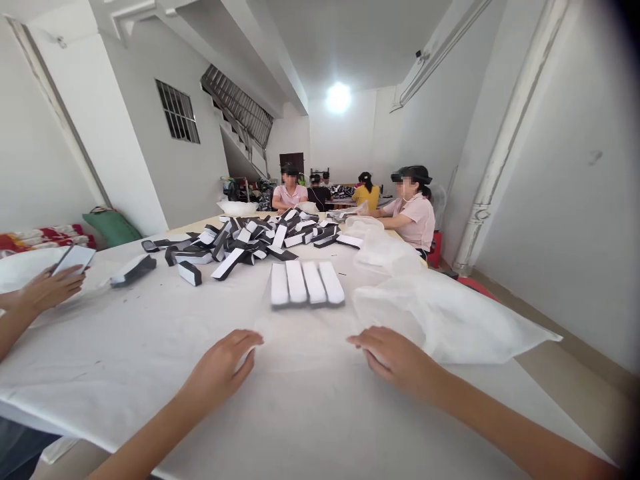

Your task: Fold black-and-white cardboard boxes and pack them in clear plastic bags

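White-topped blocks (302, 284) point lengthwise forward, beyond left hand (220, 365) and right hand (395, 357).

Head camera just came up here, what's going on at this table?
The person's left hand and right hand lie open and empty on a white-covered table, just short of four white-topped black blocks set in a row. More blocks lie heaped beyond them, and a translucent white bag lies to the right. A co-worker's hand at left holds one flat piece.
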`<state>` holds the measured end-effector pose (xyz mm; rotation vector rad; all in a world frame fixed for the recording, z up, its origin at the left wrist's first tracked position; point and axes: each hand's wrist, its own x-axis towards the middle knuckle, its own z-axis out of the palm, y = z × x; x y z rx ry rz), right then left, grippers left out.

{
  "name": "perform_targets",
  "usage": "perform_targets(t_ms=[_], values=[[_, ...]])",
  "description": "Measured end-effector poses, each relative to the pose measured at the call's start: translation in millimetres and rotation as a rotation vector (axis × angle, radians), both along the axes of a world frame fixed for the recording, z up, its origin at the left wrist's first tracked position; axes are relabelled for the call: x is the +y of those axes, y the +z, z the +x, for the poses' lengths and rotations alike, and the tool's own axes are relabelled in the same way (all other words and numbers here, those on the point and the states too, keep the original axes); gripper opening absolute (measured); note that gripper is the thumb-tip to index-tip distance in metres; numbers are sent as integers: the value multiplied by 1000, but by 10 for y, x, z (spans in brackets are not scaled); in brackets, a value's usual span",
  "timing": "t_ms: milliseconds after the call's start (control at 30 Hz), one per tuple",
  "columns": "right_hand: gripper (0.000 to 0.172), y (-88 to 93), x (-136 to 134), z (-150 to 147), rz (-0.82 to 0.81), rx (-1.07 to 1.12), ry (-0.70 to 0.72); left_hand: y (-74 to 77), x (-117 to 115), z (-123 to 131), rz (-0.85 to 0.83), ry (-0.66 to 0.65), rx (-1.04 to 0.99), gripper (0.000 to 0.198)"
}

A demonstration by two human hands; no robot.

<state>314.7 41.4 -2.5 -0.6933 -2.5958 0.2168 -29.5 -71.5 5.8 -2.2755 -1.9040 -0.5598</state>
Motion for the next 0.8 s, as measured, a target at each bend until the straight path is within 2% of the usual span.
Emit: perform_targets(t_ms=[100,167,233,300,400,500,633,800], values=[[38,217,184,-317,46,91,-27,216,440,315,79,-119,-13,38],[37,272,321,-566,77,74,6,268,771,495,64,-175,29,37],[38,192,430,-785,127,37,12,204,1021,608,26,-167,65,35],[40,1,499,-931,121,36,-17,35,1143,635,10,-178,86,32],[46,-316,543,-997,18,10,-29,-296,1141,518,-20,-219,89,40],[52,-436,537,-923,-151,-98,-73,-510,1054,303,-90,-231,40,46],[64,-359,516,-776,-307,-234,-93,-550,946,37,-227,-154,-3,58],[71,-367,388,-681,-319,-264,-140,-529,716,-184,-292,-25,8,65]])
